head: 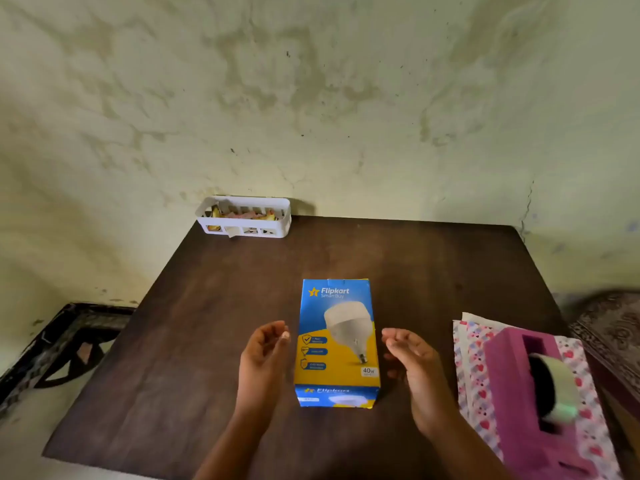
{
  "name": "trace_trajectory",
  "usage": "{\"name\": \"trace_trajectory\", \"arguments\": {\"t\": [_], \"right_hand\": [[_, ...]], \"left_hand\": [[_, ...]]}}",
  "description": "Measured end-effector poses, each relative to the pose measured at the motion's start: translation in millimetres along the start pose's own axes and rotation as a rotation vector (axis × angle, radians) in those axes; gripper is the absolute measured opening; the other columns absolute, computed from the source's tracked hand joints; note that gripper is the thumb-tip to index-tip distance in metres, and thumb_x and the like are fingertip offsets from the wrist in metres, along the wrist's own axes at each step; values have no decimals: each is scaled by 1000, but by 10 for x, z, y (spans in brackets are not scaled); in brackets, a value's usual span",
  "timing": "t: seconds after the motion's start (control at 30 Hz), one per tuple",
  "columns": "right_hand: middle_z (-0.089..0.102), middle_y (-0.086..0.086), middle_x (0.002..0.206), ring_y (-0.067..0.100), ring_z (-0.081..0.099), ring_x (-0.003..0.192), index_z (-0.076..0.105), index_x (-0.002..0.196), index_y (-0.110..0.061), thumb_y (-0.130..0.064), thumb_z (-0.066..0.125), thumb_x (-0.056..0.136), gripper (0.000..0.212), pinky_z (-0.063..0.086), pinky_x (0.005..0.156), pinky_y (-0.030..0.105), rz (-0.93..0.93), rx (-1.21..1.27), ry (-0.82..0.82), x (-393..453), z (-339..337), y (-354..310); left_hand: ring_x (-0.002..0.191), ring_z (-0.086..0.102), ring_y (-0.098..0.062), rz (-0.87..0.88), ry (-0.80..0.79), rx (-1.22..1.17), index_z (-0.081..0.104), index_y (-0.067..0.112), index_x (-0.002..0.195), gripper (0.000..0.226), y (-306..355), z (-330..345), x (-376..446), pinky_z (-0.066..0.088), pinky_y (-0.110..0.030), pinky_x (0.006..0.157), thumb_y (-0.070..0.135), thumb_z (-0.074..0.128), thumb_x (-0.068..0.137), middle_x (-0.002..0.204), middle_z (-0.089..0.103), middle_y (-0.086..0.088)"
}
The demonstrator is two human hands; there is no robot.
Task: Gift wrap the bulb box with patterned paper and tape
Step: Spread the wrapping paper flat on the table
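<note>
Hands: your left hand (265, 355) and right hand (410, 362) flank the blue-and-yellow cardboard bulb box (336, 341), fingers loosely spread, holding nothing.
Risk: the pink tape dispenser (533, 403), right of the box, pins the heart-patterned paper (474, 358); pulling may tear it.

Items I cannot fully read from here:
- Patterned paper (468, 358): mostly covered by the pink tape dispenser (512, 386); both run off the lower right edge.
- Tape roll (554, 386): blurred.
- Bulb box (336, 341): small print beside the shield icons illegible.
- White basket (244, 216): contents indistinct, coloured scraps only.
- Both forearms: cut by the bottom edge.
</note>
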State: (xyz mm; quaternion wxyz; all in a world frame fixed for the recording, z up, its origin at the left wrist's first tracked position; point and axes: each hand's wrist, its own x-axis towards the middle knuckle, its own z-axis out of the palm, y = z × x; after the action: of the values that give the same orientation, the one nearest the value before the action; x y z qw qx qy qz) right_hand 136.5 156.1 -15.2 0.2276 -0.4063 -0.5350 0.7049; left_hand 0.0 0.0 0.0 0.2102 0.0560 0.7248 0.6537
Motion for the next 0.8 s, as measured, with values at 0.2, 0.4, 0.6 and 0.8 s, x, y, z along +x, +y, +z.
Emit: {"name": "trace_trajectory", "arguments": {"t": [0.2,0.4,0.6,0.8], "right_hand": [[56,-4,121,14,54,111,47,131,-23,-39,47,93,42,44,90,30,139,-10,-87,58,94,156],[65,9,116,30,64,105,48,130,-28,-67,44,75,68,47,95,55,248,108,-216,118,295,265],[61,1,125,25,64,105,37,137,-41,-84,50,59,90,49,93,51,173,60,-183,138,682,278],[61,-2,125,23,63,107,35,137,-43,-83,53,60,89,47,96,50,185,61,-232,130,1370,275]], "left_hand": [[96,65,-15,-169,-209,-59,42,13,135,45,-156,96,45,55,-20,69,20,55,93,131,56,-7],[97,68,-21,-214,-420,-47,32,25,144,64,-100,134,136,57,-39,82,34,57,87,116,67,-3],[98,68,-17,-119,-475,-85,35,30,141,52,19,-149,296,56,-32,78,24,53,93,113,68,1],[86,69,-8,-61,-411,-66,40,28,139,48,174,-723,607,54,-21,66,23,53,93,106,68,1]]}}
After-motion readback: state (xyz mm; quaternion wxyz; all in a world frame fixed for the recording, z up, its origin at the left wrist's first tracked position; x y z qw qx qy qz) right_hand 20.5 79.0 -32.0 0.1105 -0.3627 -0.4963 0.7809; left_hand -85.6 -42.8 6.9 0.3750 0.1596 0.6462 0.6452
